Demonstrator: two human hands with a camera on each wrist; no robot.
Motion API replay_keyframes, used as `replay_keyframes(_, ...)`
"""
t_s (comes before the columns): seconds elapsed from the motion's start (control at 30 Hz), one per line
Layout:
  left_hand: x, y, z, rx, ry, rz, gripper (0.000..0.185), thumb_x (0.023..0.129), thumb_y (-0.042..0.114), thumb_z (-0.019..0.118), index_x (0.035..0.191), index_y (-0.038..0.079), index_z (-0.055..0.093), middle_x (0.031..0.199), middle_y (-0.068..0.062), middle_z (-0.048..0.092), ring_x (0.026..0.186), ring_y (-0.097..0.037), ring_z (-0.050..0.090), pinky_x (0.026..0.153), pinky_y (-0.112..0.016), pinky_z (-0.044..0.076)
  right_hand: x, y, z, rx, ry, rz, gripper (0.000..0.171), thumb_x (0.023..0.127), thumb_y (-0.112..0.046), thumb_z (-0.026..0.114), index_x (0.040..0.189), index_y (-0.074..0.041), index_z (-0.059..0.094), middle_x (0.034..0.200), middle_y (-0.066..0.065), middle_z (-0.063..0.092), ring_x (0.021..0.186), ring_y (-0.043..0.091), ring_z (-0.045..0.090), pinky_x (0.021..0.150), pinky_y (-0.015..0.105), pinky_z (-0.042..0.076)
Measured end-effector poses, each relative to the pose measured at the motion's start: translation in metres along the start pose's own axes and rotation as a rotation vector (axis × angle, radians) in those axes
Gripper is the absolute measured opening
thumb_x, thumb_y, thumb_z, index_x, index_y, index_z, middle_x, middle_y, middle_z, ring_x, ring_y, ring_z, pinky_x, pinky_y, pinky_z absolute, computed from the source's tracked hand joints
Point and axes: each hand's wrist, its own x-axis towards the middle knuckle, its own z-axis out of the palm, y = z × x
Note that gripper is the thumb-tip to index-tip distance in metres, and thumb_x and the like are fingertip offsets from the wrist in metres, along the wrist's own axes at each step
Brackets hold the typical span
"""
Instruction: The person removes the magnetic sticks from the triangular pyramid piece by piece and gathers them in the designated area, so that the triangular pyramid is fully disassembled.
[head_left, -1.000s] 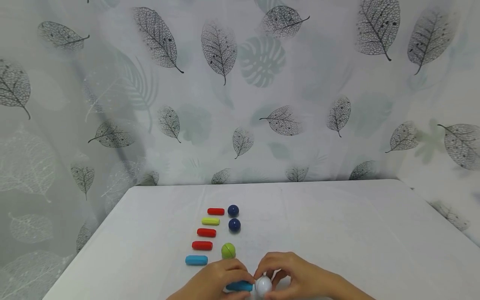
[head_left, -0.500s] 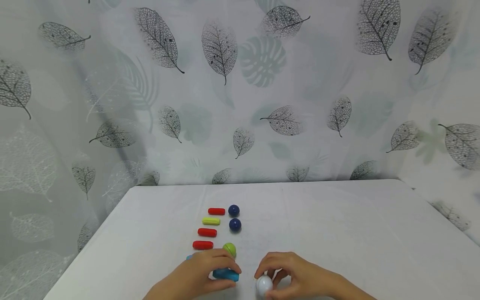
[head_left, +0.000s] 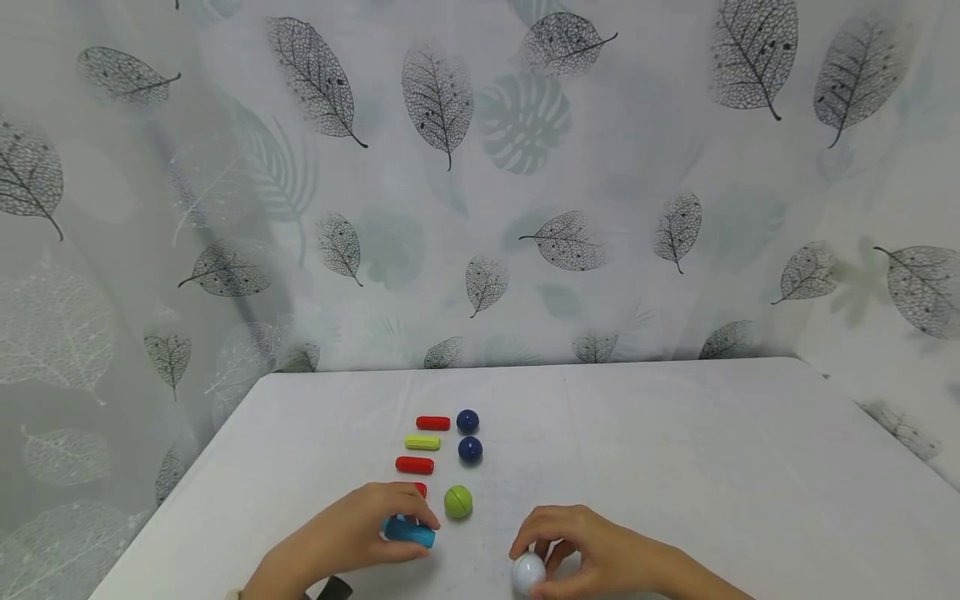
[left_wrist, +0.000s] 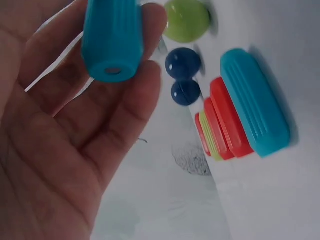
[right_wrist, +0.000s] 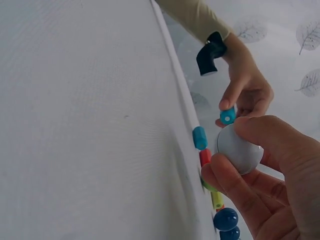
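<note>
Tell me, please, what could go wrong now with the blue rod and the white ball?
The left hand pinches the blue rod only at its fingertips, just above the row, so it might drop onto the other blue rod. The white ball, held by the right hand near the table edge, could roll off if released.

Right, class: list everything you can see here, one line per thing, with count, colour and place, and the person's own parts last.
Red sticks: three, red, in the left column on the table, the nearest partly hidden.
Yellow-green stick: one, second from the far end of that column.
Blue stick on the table: one, blue, nearest end of the column.
Held blue stick: one, blue, in the left hand.
Dark blue balls: two, right of the sticks.
Green ball: one, nearer than those.
White ball: one, in the right hand.
Table: one, white.
Leaf-print curtain: behind.
Left hand: fingers grip a stick.
Right hand: fingers grip the ball.
</note>
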Motion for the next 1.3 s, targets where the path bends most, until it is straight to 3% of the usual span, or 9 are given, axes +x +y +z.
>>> replay_keyframes(0.13,-0.003,-0.006,-0.004,-0.061,-0.046,-0.096,0.016,0.086,0.024,0.076,0.099,0.016,0.073,0.092,0.017,0.065,0.080,0.002,0.054,0.076,-0.018,0.051,0.001,0.002,0.000,-0.021,-0.005,-0.030,0.025,0.092,-0.010,0.067,0.116,-0.004,0.061,0.111,0.009,0.062,0.091,0.001,0.062,0.076,0.026,0.057)
replay_keyframes(0.43,-0.010,-0.019,-0.004,-0.115,-0.087,-0.214,0.013,0.081,0.019,0.080,0.093,0.019,0.074,0.086,0.018,0.065,0.078,0.000,0.054,0.076,-0.018,0.050,0.003,0.004,-0.001,-0.041,-0.014,-0.062,0.026,0.092,-0.009,0.067,0.116,-0.004,0.061,0.110,0.010,0.062,0.091,0.002,0.062,0.076,0.026,0.057)
replay_keyframes(0.7,-0.016,-0.023,-0.003,-0.141,-0.101,-0.243,0.015,0.078,0.014,0.081,0.090,0.019,0.073,0.081,0.016,0.064,0.075,-0.001,0.055,0.074,-0.020,0.051,0.006,0.007,-0.002,-0.060,-0.025,-0.076,0.025,0.092,-0.009,0.067,0.116,-0.005,0.061,0.110,0.010,0.063,0.091,0.001,0.062,0.075,0.025,0.057)
replay_keyframes(0.87,-0.017,-0.025,-0.002,-0.170,-0.112,-0.269,0.015,0.079,0.013,0.081,0.089,0.019,0.073,0.079,0.014,0.065,0.073,-0.002,0.056,0.073,-0.019,0.050,0.007,0.008,0.000,-0.004,-0.042,-0.062,0.026,0.092,-0.007,0.066,0.117,-0.003,0.060,0.111,0.011,0.063,0.095,0.006,0.063,0.079,0.027,0.057)
replay_keyframes(1.13,-0.013,-0.025,0.003,-0.131,-0.132,-0.257,0.017,0.078,0.015,0.082,0.089,0.024,0.072,0.081,0.017,0.063,0.074,0.000,0.055,0.075,-0.019,0.050,0.008,0.002,0.012,0.139,0.006,0.129,0.031,0.091,-0.012,0.067,0.120,-0.003,0.061,0.114,0.005,0.063,0.094,0.002,0.060,0.086,0.025,0.053)
replay_keyframes(1.3,-0.013,-0.023,0.003,-0.155,-0.140,-0.260,0.020,0.077,0.012,0.082,0.091,0.022,0.071,0.082,0.017,0.063,0.074,0.000,0.056,0.073,-0.019,0.050,0.011,0.004,0.018,0.104,0.051,0.131,0.032,0.092,-0.013,0.067,0.121,-0.002,0.061,0.114,0.008,0.063,0.094,0.001,0.059,0.084,0.024,0.053)
